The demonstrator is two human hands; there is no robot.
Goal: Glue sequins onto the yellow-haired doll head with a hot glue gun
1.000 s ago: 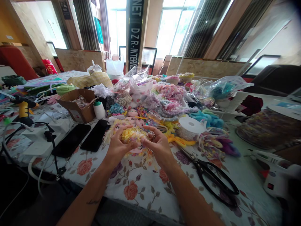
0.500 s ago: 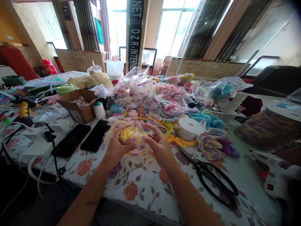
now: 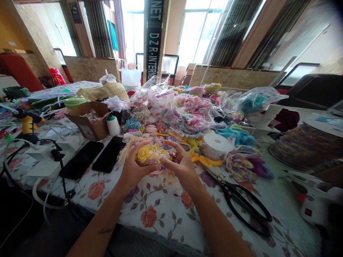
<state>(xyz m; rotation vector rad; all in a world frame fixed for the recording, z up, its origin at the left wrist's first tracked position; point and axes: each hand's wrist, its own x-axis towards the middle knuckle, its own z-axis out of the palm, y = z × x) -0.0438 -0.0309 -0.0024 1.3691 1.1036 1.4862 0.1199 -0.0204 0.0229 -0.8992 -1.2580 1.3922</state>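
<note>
Head camera: left hand [image 3: 134, 167] and right hand [image 3: 183, 167] are clamping a ruffled yellow cloth-like bundle [image 3: 150, 153] mid-frame; its brown, pale-beaded end [image 3: 173, 154] is showing more plainly at three o'clock than moments earlier, suggesting turning. Black-handled metal scissors [image 3: 227, 189] are lying at four o'clock.

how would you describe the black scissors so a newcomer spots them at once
Start at the flowered cloth, then find the right hand above it. Just right of its forearm, the black scissors lie on the cloth, blades pointing away from the person. Two big black loop handles set them apart from the white spool beyond.
</note>
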